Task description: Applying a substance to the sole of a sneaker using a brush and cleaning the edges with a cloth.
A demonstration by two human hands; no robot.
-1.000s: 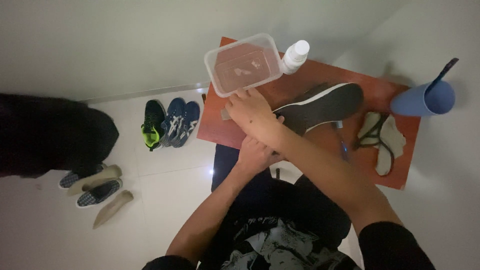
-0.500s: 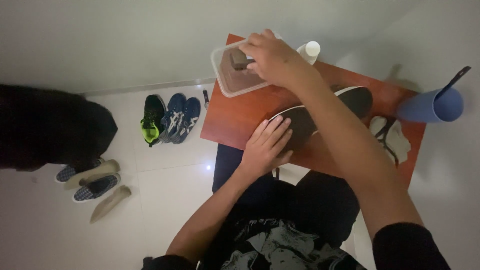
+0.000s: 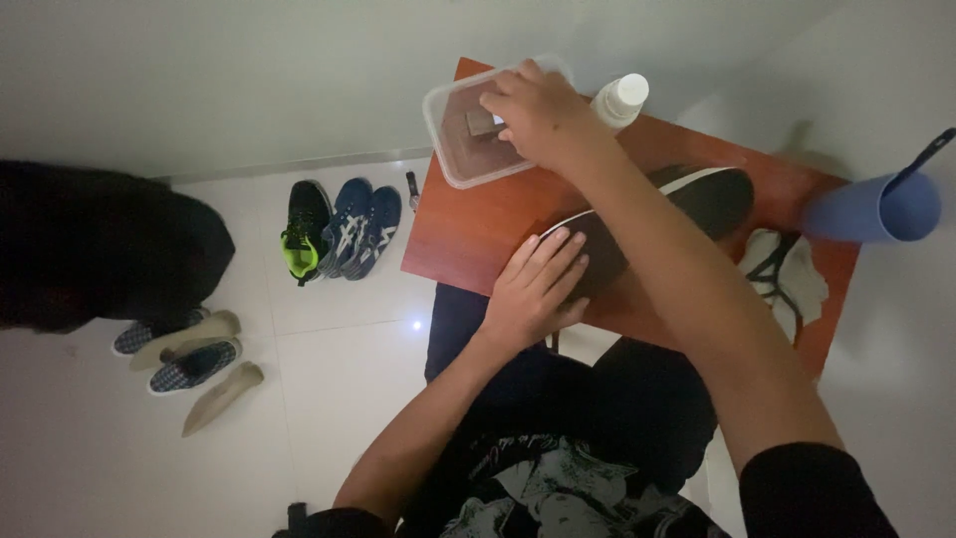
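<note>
- A small dark block is pinched by the curled fingers of the right hand, inside a clear plastic container at the upper centre of the frame.
- The left hand is laid flat, its fingers straight and close together, on the near end of a dark shoe with a white-edged sole, just below the centre.
- The shoe is seen lying on a reddish-brown board, partly hidden by the right forearm.
- A white bottle is seen just right of the container.
- A blue cup with a dark handle sticking out is found at the right edge; pale cloth with dark laces lies beside it.
- Several shoes are lined up on the white floor at the left.
</note>
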